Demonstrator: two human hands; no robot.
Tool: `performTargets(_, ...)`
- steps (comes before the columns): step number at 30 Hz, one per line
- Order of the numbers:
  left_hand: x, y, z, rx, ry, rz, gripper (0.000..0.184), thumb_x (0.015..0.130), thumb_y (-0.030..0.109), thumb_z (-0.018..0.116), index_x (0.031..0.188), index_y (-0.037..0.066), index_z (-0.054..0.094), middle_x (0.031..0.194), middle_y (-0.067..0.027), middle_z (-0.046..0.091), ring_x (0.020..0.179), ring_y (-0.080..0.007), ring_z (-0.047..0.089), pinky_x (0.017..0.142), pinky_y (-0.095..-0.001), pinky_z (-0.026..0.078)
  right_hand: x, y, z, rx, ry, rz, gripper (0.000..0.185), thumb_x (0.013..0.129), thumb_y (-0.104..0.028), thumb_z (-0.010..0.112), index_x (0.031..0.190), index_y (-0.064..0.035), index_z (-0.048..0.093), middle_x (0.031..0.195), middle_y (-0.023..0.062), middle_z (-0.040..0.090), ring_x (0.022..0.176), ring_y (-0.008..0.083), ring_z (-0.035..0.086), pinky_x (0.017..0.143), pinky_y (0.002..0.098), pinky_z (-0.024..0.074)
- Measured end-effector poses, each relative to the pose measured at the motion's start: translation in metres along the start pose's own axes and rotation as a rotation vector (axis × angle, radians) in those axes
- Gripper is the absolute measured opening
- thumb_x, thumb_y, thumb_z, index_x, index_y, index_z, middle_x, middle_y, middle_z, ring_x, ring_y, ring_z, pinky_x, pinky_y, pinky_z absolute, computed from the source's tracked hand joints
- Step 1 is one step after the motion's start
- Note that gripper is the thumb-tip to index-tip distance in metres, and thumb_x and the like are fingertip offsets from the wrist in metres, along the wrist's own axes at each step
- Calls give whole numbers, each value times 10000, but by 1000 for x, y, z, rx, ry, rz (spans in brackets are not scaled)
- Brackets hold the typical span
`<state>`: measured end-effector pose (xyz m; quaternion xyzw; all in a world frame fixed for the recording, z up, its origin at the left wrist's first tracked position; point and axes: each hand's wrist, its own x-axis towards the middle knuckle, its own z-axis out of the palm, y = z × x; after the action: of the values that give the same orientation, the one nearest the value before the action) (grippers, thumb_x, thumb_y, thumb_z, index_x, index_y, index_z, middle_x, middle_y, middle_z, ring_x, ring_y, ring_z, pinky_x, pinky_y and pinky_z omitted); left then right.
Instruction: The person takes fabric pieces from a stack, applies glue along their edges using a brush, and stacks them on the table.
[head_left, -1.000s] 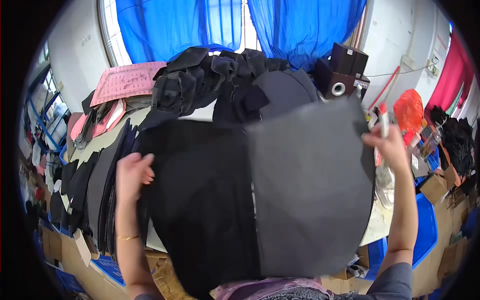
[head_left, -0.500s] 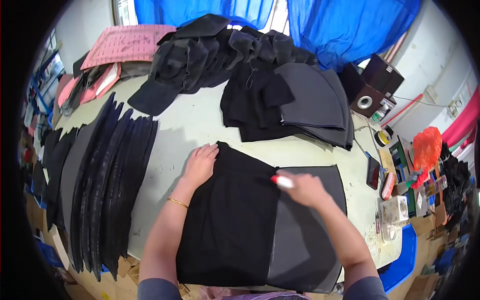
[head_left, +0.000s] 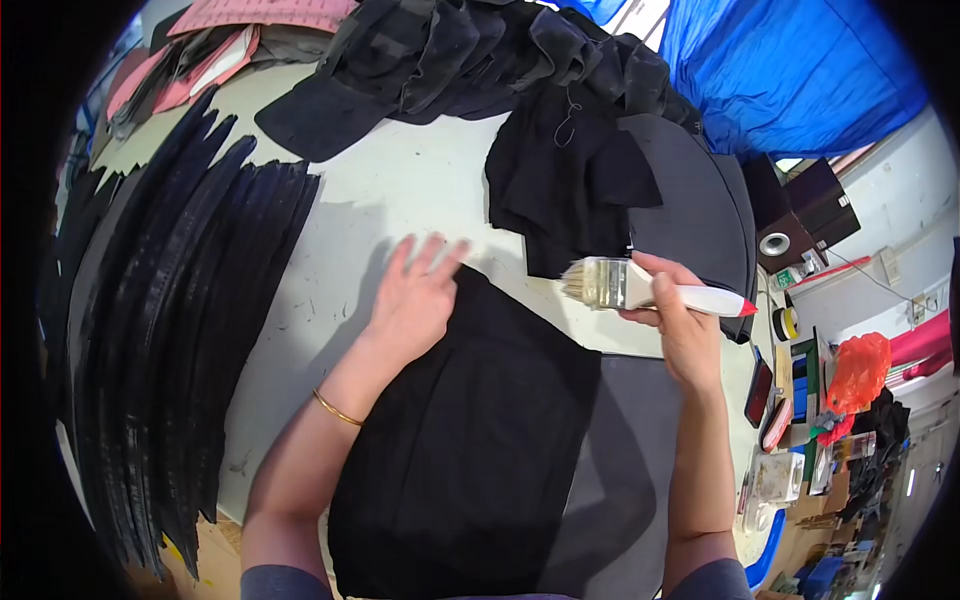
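Note:
My right hand [head_left: 682,320] grips a flat paintbrush [head_left: 640,286] with a white, red-tipped handle. Its bristles point left, above the far edge of the work in front of me. That work is a black fabric piece [head_left: 470,440] lying beside a dark grey panel [head_left: 625,460], the two meeting along a straight seam. At the black fabric's far left corner is my left hand [head_left: 415,300], fingers spread and slightly blurred, with nothing in it. Whether its palm touches the cloth I cannot tell.
Long dark strips [head_left: 170,330] are stacked at left. Black fabric [head_left: 565,180] and curved grey panels [head_left: 690,190] lie at the back right, with a heap of dark pieces [head_left: 430,60] behind. A speaker [head_left: 785,235], a phone [head_left: 759,390] and a white box [head_left: 778,477] line the right.
My right hand has swung up and turned the brush, so its bristles now show pointing left. My left hand's fingers have lifted and spread. The camera view has tilted and shifted.

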<state>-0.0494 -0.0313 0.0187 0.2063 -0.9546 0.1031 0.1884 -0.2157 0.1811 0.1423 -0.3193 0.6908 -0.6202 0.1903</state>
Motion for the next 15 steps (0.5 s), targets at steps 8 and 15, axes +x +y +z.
performTargets(8, -18, -24, 28, -339, 30, 115, 332, 862, 152, 518, 1169, 91, 630, 1297, 7, 568, 1199, -243, 518, 1095, -497, 297, 50, 48, 66, -387, -184, -39, 217, 809, -158, 714, 943, 13, 704, 735, 60, 671, 643, 133, 602, 594, 262, 469)
performTargets(15, -18, -22, 21, -345, 9, 53, 322, 869, 134, 515, 1166, 100, 636, 1266, 20, 590, 1184, -237, 527, 1088, -512, 313, 62, 54, 97, -625, -324, -258, 163, 783, -117, 726, 858, 26, 703, 687, 50, 642, 591, 121, 543, 568, 243, 442)
